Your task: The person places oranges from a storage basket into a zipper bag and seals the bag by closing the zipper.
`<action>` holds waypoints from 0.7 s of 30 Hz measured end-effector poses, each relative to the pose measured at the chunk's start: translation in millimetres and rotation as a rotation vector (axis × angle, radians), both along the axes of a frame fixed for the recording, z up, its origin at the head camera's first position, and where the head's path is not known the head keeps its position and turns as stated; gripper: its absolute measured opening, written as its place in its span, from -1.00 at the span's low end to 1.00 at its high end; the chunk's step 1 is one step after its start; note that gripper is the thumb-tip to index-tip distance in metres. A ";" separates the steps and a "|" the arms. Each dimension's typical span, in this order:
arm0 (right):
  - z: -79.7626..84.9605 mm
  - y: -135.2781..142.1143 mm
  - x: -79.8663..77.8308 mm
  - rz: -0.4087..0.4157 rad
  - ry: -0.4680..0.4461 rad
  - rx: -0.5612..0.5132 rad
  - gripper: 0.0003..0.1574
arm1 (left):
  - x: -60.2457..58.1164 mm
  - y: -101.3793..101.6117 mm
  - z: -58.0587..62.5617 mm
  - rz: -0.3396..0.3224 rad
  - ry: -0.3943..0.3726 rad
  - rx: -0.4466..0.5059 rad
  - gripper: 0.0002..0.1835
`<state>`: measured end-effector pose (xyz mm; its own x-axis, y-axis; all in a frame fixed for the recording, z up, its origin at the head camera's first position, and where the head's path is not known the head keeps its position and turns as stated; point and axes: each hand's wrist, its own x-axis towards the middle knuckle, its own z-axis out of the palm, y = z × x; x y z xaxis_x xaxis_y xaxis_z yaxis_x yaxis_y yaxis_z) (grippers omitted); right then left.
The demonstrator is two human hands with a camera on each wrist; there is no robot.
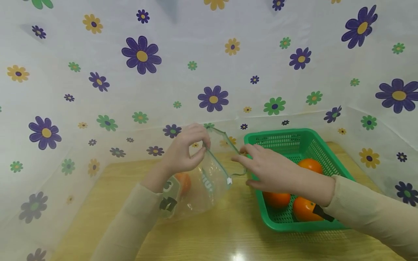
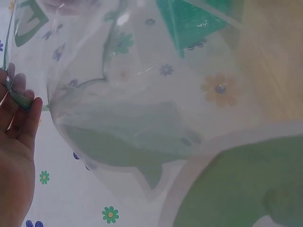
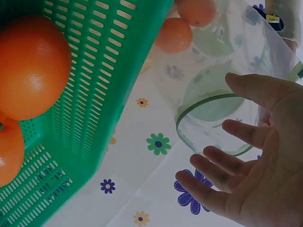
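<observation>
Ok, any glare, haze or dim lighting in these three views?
Head: a bright glare spot on the table at the bottom edge, small glints on the plastic bag; left wrist: murky and soft, with the bag across much of the picture; right wrist: duller light than the head view, faint shine on the nearest orange.

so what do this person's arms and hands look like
Both sleeves are long and pale cream; the right cuff looks ribbed, with a dark strap-like piece beside it. The left hand and right hand are bare, without gloves.
</observation>
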<state>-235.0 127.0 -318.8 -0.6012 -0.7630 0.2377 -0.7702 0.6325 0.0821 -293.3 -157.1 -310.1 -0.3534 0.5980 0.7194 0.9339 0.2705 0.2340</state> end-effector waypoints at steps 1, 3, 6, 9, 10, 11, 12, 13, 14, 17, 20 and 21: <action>-0.8 1.0 -0.1 -0.003 0.003 0.006 -0.10 | -0.1 0.5 -0.6 -0.001 -0.002 -0.001 -0.90; -2.3 3.5 0.1 -0.006 0.008 0.018 -0.10 | 0.0 1.6 -1.3 -0.005 -0.004 -0.002 -0.89; -4.4 7.7 1.4 -0.013 0.013 0.040 -0.11 | -0.1 2.6 -1.9 -0.010 -0.004 -0.001 -0.89; -5.8 12.0 3.7 -0.023 0.008 0.064 -0.11 | 0.3 2.5 -2.6 -0.009 -0.003 0.000 -0.90; -6.2 13.5 4.4 -0.025 0.007 0.071 -0.11 | 0.4 2.4 -2.8 -0.009 0.000 0.000 -0.89; -6.6 14.7 5.1 -0.028 0.004 0.073 -0.10 | 0.3 2.4 -3.2 -0.009 0.001 -0.001 -0.89; -7.2 16.1 5.5 -0.031 0.003 0.079 -0.10 | 0.5 2.3 -3.4 -0.009 0.003 -0.001 -0.89; -7.7 17.6 5.8 -0.036 0.000 0.084 -0.09 | 0.6 2.2 -3.8 -0.009 0.004 -0.002 -0.89; -8.3 18.9 6.1 -0.039 -0.002 0.085 -0.09 | 0.8 2.0 -4.2 -0.007 0.006 -0.003 -0.89; -9.7 23.6 6.8 -0.052 -0.013 0.087 -0.08 | 1.8 1.5 -5.0 -0.001 0.005 -0.005 -0.88; -11.4 28.9 7.4 -0.063 -0.032 0.085 -0.07 | 3.8 1.4 -4.8 0.009 0.001 -0.010 -0.89; -11.9 31.0 7.8 -0.068 -0.045 0.084 -0.07 | 4.8 1.6 -4.5 0.011 -0.001 -0.013 -0.90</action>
<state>-227.1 158.0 -330.7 -0.6609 -0.7361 0.1462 -0.7298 0.6758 0.1036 -288.5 -155.5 -314.6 -0.3610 0.6031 0.7113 0.9305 0.2841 0.2314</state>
